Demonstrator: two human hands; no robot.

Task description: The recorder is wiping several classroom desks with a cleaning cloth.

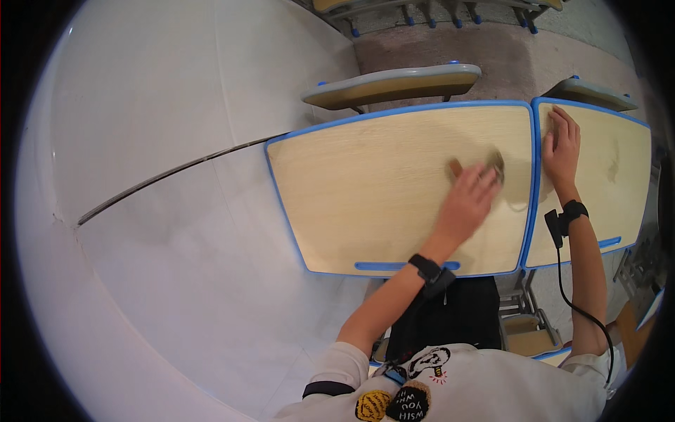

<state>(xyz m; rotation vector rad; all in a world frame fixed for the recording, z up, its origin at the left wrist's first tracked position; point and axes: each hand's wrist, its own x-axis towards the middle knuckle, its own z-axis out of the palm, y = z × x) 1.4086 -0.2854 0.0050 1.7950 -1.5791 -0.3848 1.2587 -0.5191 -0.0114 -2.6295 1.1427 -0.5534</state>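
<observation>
My left hand (466, 203) is over the right part of a wood-patterned desktop (358, 184) with a blue rim. Its fingers are on a small brown and grey object (497, 161), with a reddish-brown end (454, 168) showing by the thumb side. Motion blur and the fingers hide what kind of object it is. On the adjoining desktop (590, 211), just past the seam, my right hand (561, 145) rests with slightly curled fingers and nothing visible in it. A faint curved mark (517, 207) shows on the left desktop near the seam.
A white tiled wall (147, 132) borders the desk on the left. Chair backs (395, 87) stand beyond the far edge, with more seats (437, 6) farther back. Black wristbands (574, 210) sit on both wrists; a cable (572, 300) runs along my right arm.
</observation>
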